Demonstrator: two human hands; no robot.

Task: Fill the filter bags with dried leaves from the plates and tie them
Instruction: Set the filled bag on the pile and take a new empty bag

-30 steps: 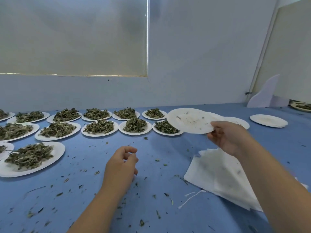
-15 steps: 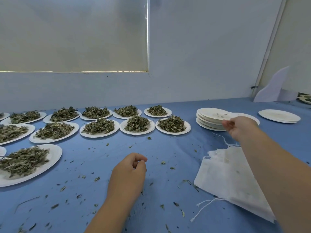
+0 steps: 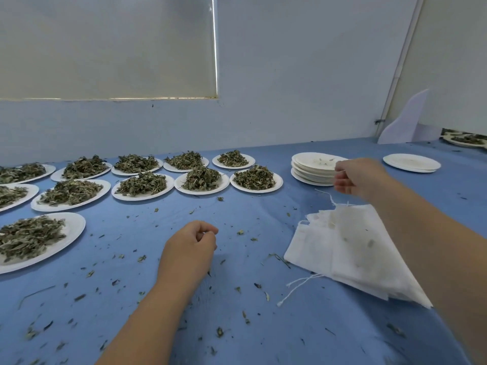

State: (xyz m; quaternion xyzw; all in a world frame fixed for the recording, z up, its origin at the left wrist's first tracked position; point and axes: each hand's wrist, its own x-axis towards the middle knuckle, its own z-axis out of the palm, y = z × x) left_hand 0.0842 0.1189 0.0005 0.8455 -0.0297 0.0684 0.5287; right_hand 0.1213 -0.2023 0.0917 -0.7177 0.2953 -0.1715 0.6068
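A: Which hand is nearer the filter bags (image 3: 350, 254)?

B: The right hand (image 3: 361, 180). It hovers by the stack of empty paper plates (image 3: 311, 169), and the pile of bags lies on the table (image 3: 237, 325) just on the near side of it, partly under that forearm. The left hand (image 3: 189, 248) is well apart from them, off to the left.

A: How does the pile lie?

B: Flat and slanted. Its long side runs from the far corner below the right hand towards the near right. One loose drawstring (image 3: 297, 283) trails off the near-left edge.

A: Are the hands holding anything?

B: The right hand's fingers are loosely curled with nothing plainly in them. The left rests on the table with thumb against forefinger, and I cannot tell whether it pinches something.

A: So what comes next?

B: Probably a short reach down and back for the top bag. The nearest dried leaves (image 3: 254, 177) lie to the far left of the pile.
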